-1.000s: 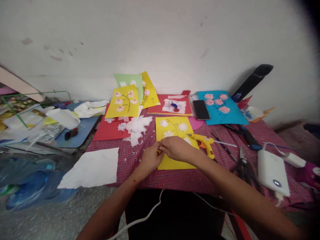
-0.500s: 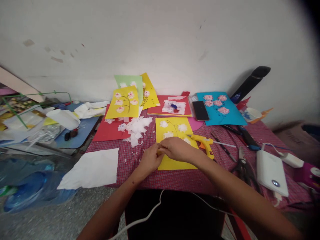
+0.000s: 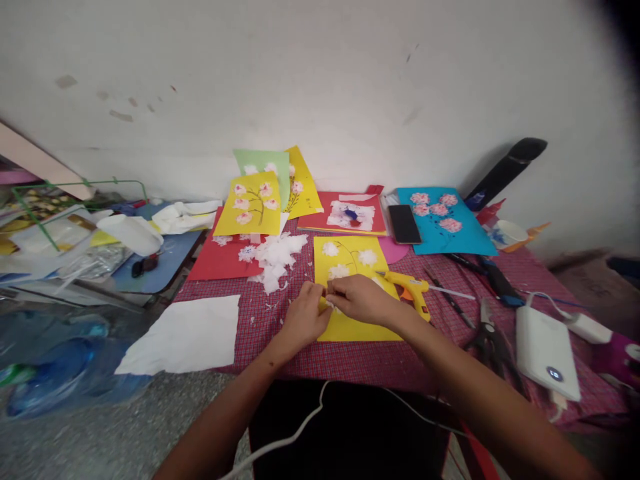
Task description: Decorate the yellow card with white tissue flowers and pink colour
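A yellow card lies in front of me, with a thin drawn stem and white paper blossoms on it. Over its left side my left hand and my right hand meet, thumbs and fingertips pinched close together. A small bit of white shows by the right fingertips; whether it is held or lies on the card I cannot tell. Just right of the right hand, a yellow glue gun rests across the card's edge. Torn white paper pieces are heaped beyond the left hand.
A white sheet hangs slightly over the table's front left edge. Finished-looking flower cards stand at the back. To the right lie a phone, a blue card, scissors and a white power bank with cables.
The fingers of both hands have shifted slightly, with the fingertips raised and a bit of white now visible by the right ones. The whole view has moved a little.
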